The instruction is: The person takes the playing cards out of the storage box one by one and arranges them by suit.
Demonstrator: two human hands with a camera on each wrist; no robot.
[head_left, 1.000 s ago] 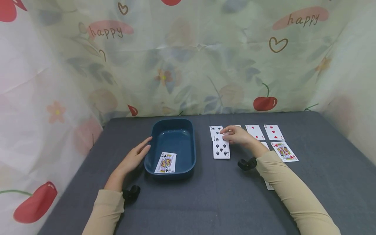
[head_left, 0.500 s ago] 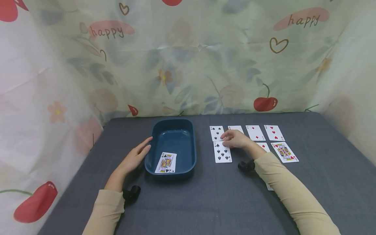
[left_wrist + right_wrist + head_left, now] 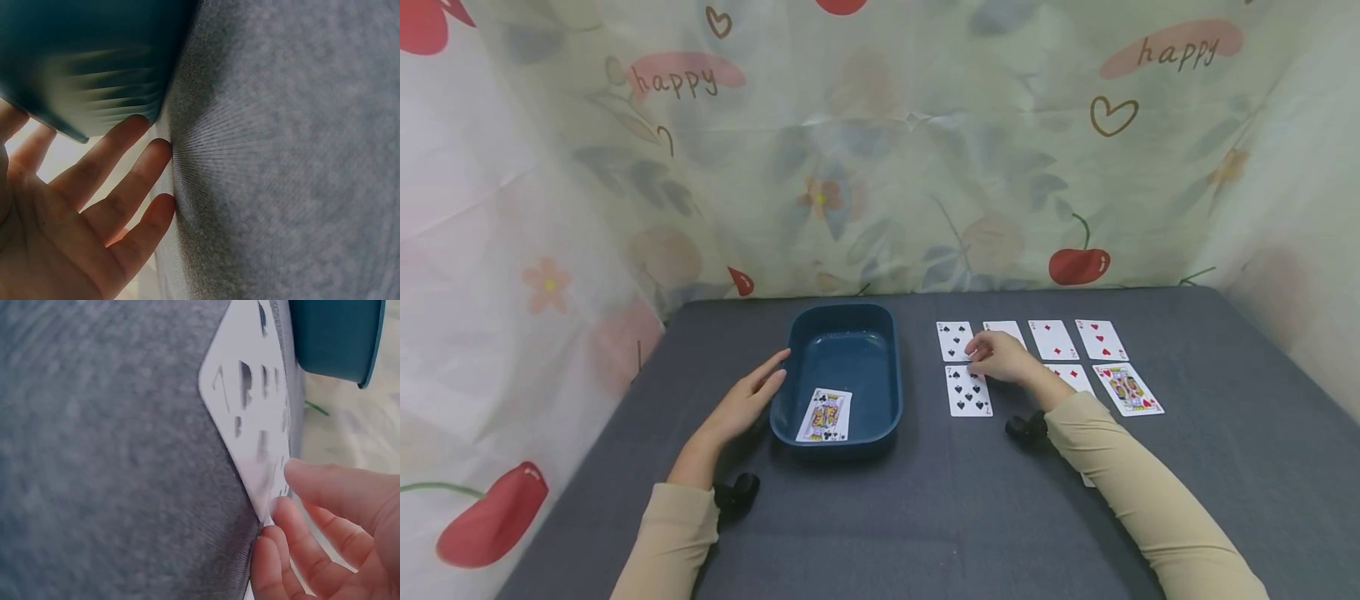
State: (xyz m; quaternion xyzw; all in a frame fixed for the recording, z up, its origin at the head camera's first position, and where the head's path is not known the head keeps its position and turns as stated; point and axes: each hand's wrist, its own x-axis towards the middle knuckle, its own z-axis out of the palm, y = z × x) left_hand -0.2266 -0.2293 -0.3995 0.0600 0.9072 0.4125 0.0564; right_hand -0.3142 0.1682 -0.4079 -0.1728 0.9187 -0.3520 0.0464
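Observation:
My left hand (image 3: pixel 739 410) lies with spread, straight fingers against the left side of a dark blue rectangular tray (image 3: pixel 895 417). In the left wrist view its fingertips touch the tray's ribbed outer wall and the cloth. A king of clubs (image 3: pixel 824 415) lies face up in the tray's near end. To the right, my right hand (image 3: pixel 1002 357) pinches the far right corner of a seven of spades (image 3: pixel 969 398), which lies flat below another spade card (image 3: pixel 953 340). The right wrist view shows thumb above the card and fingers at its edge.
A mostly hidden card (image 3: pixel 1006 327), a two of diamonds (image 3: pixel 1052 340) and a three of hearts (image 3: pixel 1101 340) continue the far row. Nearer are a partly covered diamond card (image 3: pixel 1073 377) and a king of hearts (image 3: pixel 1127 389). My right forearm covers most of another card (image 3: pixel 1087 481).
The seven of spades has moved toward me, from overlapping the spade card to lying just below it. My right hand has drawn slightly lower; the left hand and tray stay put.

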